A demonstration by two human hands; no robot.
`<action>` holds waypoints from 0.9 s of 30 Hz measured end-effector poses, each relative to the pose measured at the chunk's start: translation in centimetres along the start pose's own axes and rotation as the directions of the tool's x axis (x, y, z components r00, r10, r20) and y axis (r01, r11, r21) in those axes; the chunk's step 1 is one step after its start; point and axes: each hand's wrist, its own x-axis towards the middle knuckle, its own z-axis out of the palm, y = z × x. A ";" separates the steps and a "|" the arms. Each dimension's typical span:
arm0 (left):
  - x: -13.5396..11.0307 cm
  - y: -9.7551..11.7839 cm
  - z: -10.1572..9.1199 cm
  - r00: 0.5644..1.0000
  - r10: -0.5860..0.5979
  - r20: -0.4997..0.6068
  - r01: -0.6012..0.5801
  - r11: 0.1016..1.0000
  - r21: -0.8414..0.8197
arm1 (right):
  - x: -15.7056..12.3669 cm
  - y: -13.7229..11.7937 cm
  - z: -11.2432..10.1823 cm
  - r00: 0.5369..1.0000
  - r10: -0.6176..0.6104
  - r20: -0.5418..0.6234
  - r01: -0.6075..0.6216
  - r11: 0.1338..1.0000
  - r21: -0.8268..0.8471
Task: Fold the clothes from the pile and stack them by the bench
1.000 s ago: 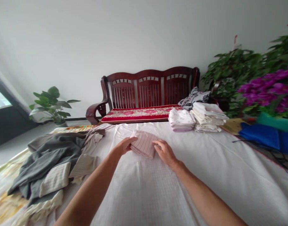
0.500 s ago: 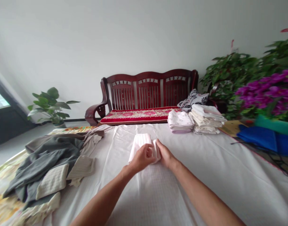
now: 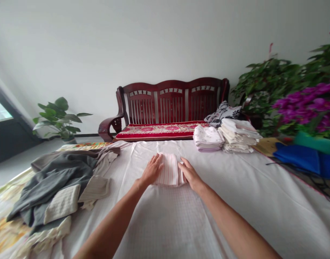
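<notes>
A folded pink striped cloth (image 3: 169,172) lies on the white sheet (image 3: 181,216) in the middle of the surface. My left hand (image 3: 152,170) rests flat on the cloth's left edge, fingers stretched out. At the right edge of the cloth my right hand (image 3: 190,173) lies with its fingers extended against the fabric. Neither hand grips anything.
A heap of unfolded grey and beige clothes (image 3: 59,187) lies at the left. Two stacks of folded cloths (image 3: 227,136) stand at the back right. Behind them are a red wooden bench (image 3: 167,108), potted plants (image 3: 289,93) and a blue cloth (image 3: 302,158).
My hands folded the striped cloth over once more and laid it flat. They now press on its two sides instead of holding its folds.
</notes>
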 end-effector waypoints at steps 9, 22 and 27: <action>0.1 1.2 1.9 0.998 -0.031 0.054 0.027 0.997 0.077 | 0.8 -0.8 -0.7 0.995 -0.094 -0.026 0.084 0.957 -0.276; -1.4 -1.6 -2.5 0.892 -0.448 -0.054 0.448 0.894 -0.007 | -1.1 -2.3 0.1 0.909 -0.416 0.007 0.253 0.539 -0.804; -1.8 -0.6 -2.1 0.883 -0.466 0.054 0.465 0.885 0.023 | -0.8 -1.9 -0.2 0.974 -0.226 0.023 0.160 0.611 -0.775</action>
